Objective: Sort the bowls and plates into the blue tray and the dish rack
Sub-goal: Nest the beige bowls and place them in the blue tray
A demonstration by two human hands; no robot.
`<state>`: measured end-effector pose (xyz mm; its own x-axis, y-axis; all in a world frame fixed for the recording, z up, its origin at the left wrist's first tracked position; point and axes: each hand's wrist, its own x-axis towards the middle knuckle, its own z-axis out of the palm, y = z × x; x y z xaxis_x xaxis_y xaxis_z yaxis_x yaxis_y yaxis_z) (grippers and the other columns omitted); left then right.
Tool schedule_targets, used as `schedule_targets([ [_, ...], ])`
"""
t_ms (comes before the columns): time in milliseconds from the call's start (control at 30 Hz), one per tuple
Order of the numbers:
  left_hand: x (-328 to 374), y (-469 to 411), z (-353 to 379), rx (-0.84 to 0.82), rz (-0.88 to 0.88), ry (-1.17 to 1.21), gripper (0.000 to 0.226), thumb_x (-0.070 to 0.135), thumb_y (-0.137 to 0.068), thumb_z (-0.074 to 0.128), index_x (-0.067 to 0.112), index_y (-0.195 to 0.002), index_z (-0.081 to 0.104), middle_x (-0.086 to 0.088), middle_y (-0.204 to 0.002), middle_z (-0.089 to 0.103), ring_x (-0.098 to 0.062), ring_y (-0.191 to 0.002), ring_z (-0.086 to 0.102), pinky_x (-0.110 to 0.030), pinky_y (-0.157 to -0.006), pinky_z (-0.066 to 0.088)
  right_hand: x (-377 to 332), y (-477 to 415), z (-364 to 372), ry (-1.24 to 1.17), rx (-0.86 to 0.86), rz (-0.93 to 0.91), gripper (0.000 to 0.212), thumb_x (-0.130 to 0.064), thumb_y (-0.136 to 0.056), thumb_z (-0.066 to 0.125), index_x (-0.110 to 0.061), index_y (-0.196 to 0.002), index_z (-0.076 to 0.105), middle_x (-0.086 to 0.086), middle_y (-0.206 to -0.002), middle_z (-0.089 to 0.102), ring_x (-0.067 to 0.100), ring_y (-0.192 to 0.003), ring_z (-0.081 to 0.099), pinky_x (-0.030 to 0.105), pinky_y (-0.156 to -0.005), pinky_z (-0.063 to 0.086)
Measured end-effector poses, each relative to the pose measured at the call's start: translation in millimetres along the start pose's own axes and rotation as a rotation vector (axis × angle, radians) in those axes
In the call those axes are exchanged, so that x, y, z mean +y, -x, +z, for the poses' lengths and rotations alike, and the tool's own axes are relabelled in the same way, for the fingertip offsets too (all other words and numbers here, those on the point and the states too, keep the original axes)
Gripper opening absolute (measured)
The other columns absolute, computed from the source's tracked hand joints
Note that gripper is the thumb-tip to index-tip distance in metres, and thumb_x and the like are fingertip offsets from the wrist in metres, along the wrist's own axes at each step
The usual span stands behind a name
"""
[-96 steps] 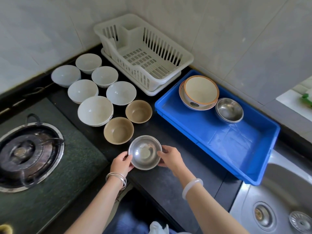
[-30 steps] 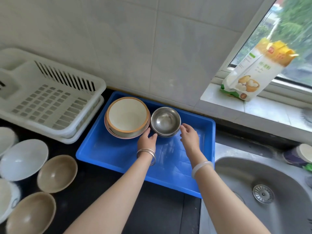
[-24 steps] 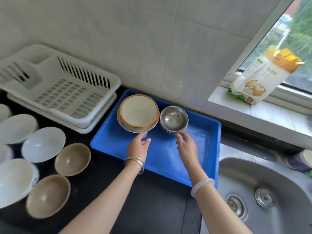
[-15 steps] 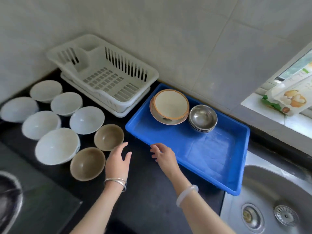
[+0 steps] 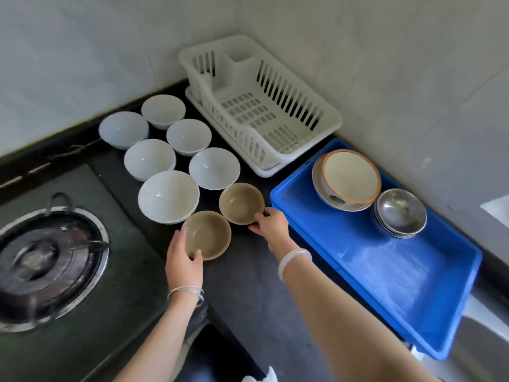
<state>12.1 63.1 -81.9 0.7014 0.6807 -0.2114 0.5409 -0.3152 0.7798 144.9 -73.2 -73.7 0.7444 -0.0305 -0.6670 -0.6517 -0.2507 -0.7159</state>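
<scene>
Two hands on two round tan ceramic bowls, mid-frame on the black counter (image 5: 248, 293).
Left hand (image 5: 183, 260) grips the nearer tan bowl (image 5: 210, 234); right hand (image 5: 271, 224) clasps the farther tan bowl (image 5: 241, 202); six white bowls (image 5: 168, 195) upper left.

Gas burner (image 5: 45, 264) at left in black countertop (image 5: 248, 293), grey tiled walls (image 5: 385, 64) behind

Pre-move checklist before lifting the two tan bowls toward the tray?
1. Left hand on near tan bowl: ok, fingers over its left rim, thumb at the near edge.
2. Right hand on far tan bowl: ok, fingertips at its right rim.
3. Grip fully closed on either bowl: cannot tell.
4. Free floor in blue tray: ok.
5. Steel bowl stack clear of the drop spot: ok.
6. Dish rack empty: ok.
</scene>
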Motion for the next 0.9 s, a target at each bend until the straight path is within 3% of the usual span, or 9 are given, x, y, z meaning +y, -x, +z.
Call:
schedule_targets([
  [100,-2,-5,-1,-0.005,-0.076,0.068,0.066,-0.002,-0.081,0.058,0.019,-0.140,0.038,-0.005,-0.141,0.049,-0.027,-0.124,0.051,-0.038,-0.105,0.039,0,6,-3,-0.029,0.032,-0.024,0.031,-0.004,-0.091,0.053,-0.010,-0.121,0.059,0.004,-0.107,0.065,0.014,-0.075,0.070,0.019,-0.063,0.057],
  [267,-7,-9,-3,-0.039,-0.155,0.157,0.060,0.001,-0.084,0.056,0.020,-0.138,0.042,-0.008,-0.132,0.057,-0.026,-0.117,0.057,-0.038,-0.103,0.042,-5,29,-10,-0.004,0.060,-0.150,0.022,-0.007,-0.090,0.055,-0.016,-0.107,0.066,0.000,-0.091,0.070,0.010,-0.072,0.071,0.018,-0.062,0.058],
  [400,-9,-10,-2,-0.044,-0.178,0.279,0.048,0.004,-0.087,0.049,0.020,-0.133,0.048,-0.004,-0.131,0.058,-0.024,-0.113,0.060,-0.027,-0.095,0.041,-10,50,-4,0.127,-0.022,-0.161,0.017,-0.013,-0.090,0.058,-0.017,-0.103,0.069,-0.001,-0.085,0.072,0.009,-0.072,0.071,0.021,-0.067,0.059],
  [533,-8,-12,0,-0.029,-0.276,0.516,0.037,0.014,-0.095,0.038,0.014,-0.130,0.051,-0.011,-0.130,0.056,-0.026,-0.111,0.057,-0.040,-0.101,0.044,-5,60,12,0.313,-0.022,-0.198,0.016,-0.014,-0.089,0.061,-0.015,-0.103,0.069,0.002,-0.087,0.071,0.011,-0.072,0.070,0.023,-0.069,0.059],
  [600,-8,-12,0,-0.024,-0.303,0.586,0.037,0.020,-0.097,0.036,0.011,-0.130,0.051,-0.011,-0.129,0.056,-0.023,-0.106,0.056,-0.040,-0.099,0.046,-4,61,18,0.363,-0.008,-0.205,0.014,-0.015,-0.089,0.062,-0.016,-0.102,0.068,0.002,-0.085,0.069,0.012,-0.071,0.069,0.023,-0.068,0.059],
  [767,-12,-16,-1,-0.051,-0.311,0.580,0.035,0.014,-0.093,0.048,0.011,-0.127,0.054,-0.012,-0.125,0.058,-0.021,-0.103,0.057,-0.035,-0.094,0.048,-3,58,27,0.458,0.013,-0.209,0.010,-0.015,-0.089,0.061,-0.019,-0.097,0.066,0.000,-0.078,0.065,0.013,-0.069,0.068,0.025,-0.068,0.058],
  [900,-17,-17,-1,-0.084,-0.277,0.461,0.034,0.009,-0.089,0.051,0.012,-0.123,0.057,-0.014,-0.122,0.062,-0.028,-0.110,0.059,-0.047,-0.098,0.047,0,55,32,0.509,0.042,-0.224,0.016,-0.013,-0.089,0.060,-0.017,-0.104,0.063,0.002,-0.087,0.065,0.015,-0.073,0.065,0.020,-0.061,0.051],
])
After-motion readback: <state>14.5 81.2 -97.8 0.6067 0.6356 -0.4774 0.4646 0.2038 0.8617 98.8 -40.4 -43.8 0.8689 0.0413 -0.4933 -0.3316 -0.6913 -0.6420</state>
